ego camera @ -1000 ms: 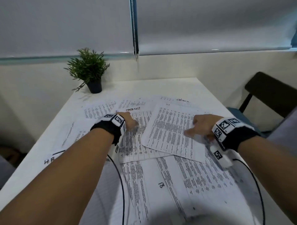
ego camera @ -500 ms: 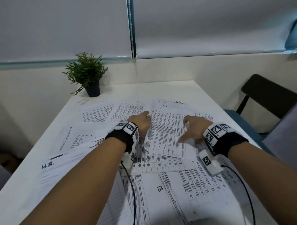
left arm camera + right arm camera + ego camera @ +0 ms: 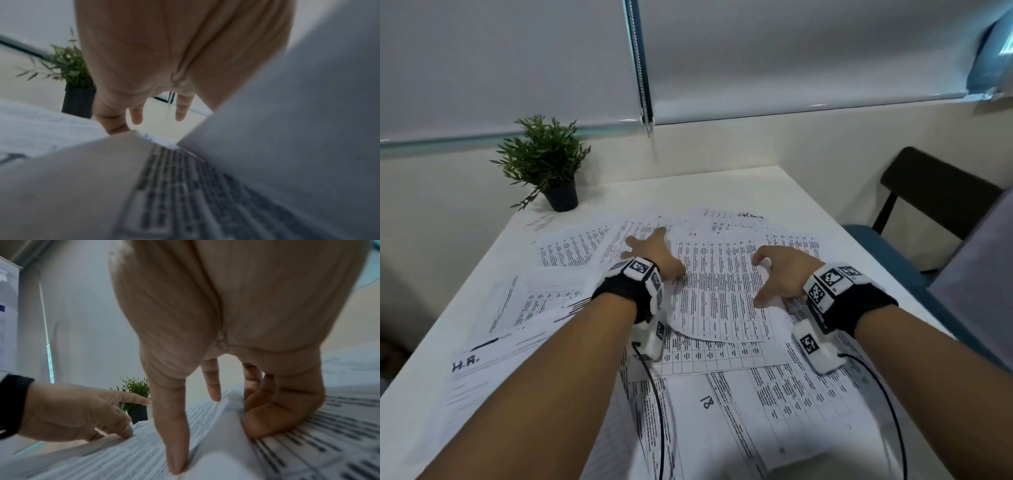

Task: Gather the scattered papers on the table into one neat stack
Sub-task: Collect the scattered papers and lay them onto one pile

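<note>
Several printed sheets lie scattered and overlapping on the white table. The top sheet lies between my hands, its near edge curled up. My left hand reaches to that sheet's far left corner with spread, straight fingers touching the papers. Arched over the sheet's right side, my right hand presses it with the thumb and fingertips; the paper bulges between them. A sheet marked "18" lies nearest me and one marked "H.R." at the near left.
A small potted plant stands at the table's far left corner. A dark chair sits off the right edge. Closed blinds and a wall lie beyond the table's bare far strip. Wrist cables trail over the near papers.
My left hand has moved forward and right to the top sheet's far corner and spread its fingers. The right hand has risen onto its fingertips. The top sheet has turned straighter.
</note>
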